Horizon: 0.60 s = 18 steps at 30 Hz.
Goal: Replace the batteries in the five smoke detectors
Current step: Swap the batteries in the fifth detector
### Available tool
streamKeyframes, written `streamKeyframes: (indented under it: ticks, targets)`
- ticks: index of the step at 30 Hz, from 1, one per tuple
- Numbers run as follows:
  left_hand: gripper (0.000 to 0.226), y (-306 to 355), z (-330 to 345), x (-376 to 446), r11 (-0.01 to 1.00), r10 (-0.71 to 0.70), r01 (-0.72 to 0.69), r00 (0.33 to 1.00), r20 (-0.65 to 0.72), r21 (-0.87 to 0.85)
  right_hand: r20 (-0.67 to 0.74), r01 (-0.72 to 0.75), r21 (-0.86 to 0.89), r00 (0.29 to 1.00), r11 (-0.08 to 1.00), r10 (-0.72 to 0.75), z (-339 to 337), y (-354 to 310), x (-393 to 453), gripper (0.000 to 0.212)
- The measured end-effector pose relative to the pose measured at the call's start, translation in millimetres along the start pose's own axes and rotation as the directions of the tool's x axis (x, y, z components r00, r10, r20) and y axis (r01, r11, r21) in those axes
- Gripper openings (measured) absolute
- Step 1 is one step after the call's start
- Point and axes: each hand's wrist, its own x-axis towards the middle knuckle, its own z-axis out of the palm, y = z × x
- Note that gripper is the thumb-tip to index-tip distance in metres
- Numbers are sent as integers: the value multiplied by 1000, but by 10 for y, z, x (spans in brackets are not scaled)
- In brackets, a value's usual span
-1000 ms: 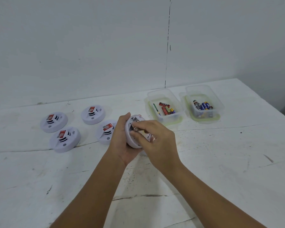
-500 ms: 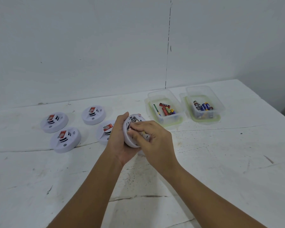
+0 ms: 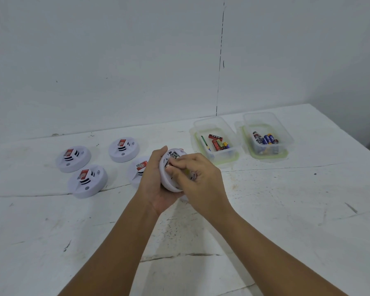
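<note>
Hands met above the white table [image 3: 286, 210], both busy with one smoke detector [image 3: 169, 182]. The left hand [image 3: 156, 184] cupped the detector from behind and beneath, fingers curled round its rim, and tilted its open back towards the camera. The right hand [image 3: 199, 176] lay over that back, its thumb and fingers curled in and pinching at a battery [image 3: 173, 157] seated in the compartment (how firmly it held could not be told). Two or so batteries showed there, side by side.

Four other detectors [image 3: 87, 181] sat face up on the table to the left, each with a red label; the nearest one was partly hidden behind the left hand. Farther back on the right stood two clear plastic tubs, just beside each other. The left tub [image 3: 203, 127] held red, green and yellow batteries; the right tub [image 3: 284, 133] held mostly blue and black ones.
</note>
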Motion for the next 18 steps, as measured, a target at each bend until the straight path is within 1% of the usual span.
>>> streamKeyframes:
  ticks: [3, 4, 6, 8, 10, 12, 15, 18]
  targets:
    - [37, 19, -15, 0, 1000, 10, -10, 1000, -1, 13, 36, 8, -13, 999, 1000, -7, -24, -26, 18, 19]
    - [37, 17, -18, 4, 1000, 10, -10, 1000, -2, 13, 41, -10, -20, 999, 1000, 11, -24, -27, 29, 19]
    - [37, 7, -22, 9, 1000, 18, -18, 1000, -15, 22, 52, -127, 42, 991, 991, 125, -15, -32, 62, 18]
    - [38, -3, -30, 17, 999, 25, -24, 999, -23, 45, 71, -288, 166, 957, 943, 280, -8, -57, 92, 17]
    - [37, 0, -35, 20, 997, 35, -33, 999, -29, 71, 100, -374, 245, 927, 894, 361, -26, -64, 118, 17]
    - [35, 15, -48, 21, 995, 41, -39, 999, -31, 88, 143, -407, 286, 913, 867, 381, -67, -78, 130, 17]
    - [35, 32, -51, 18, 994, 53, -50, 998, -31, 96, 190, -398, 266, 915, 878, 356, -118, -103, 143, 16]
    - [35, 35, -33, 14, 990, 68, -63, 997, -30, 130, 202, -402, 261, 912, 878, 357, -133, -105, 166, 17]
